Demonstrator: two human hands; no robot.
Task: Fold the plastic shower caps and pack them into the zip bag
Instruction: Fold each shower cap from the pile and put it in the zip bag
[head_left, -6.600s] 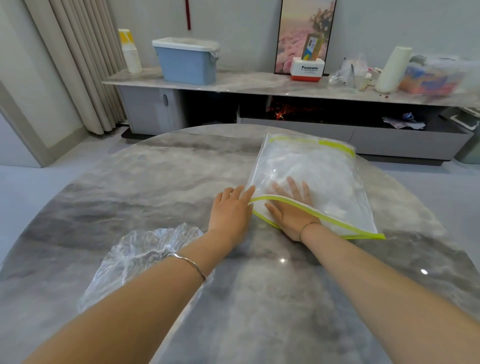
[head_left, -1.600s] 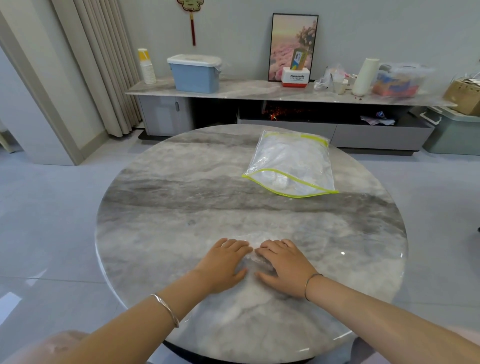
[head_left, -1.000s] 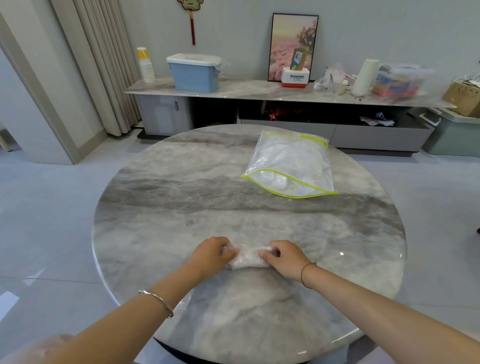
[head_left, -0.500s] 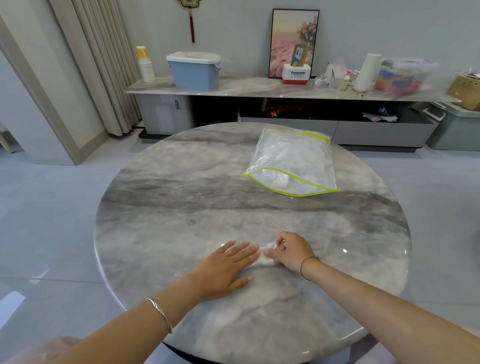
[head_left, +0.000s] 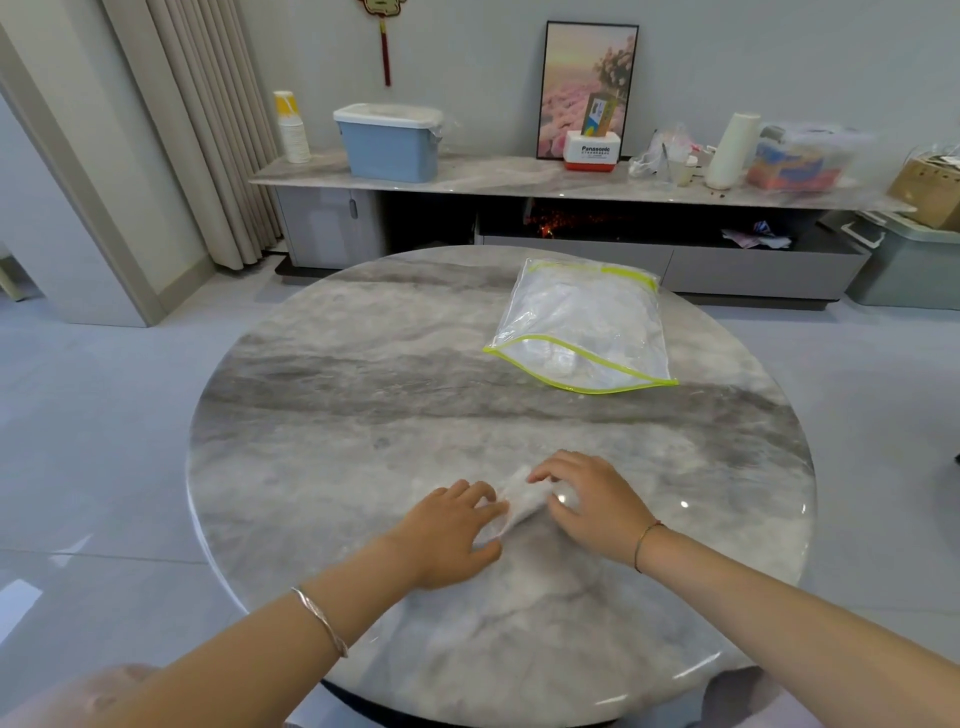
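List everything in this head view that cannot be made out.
All in the head view:
1. The shower cap: the left hand, flat on it, and the right hand cover most of it; its folds, and whether the right hand pinches it, are unclear.
2. The zip bag: clear on clear; count of caps inside unreadable.
3. The white box: small print too tiny.
4. The cardboard box: cut off by the right edge.

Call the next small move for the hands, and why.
Probably fold the right end of the shower cap over onto the left: it lies as a narrow strip, the left hand pressing one end, the right hand gripping the other. The zip bag lies farther back on the table, mouth gaping toward the person.
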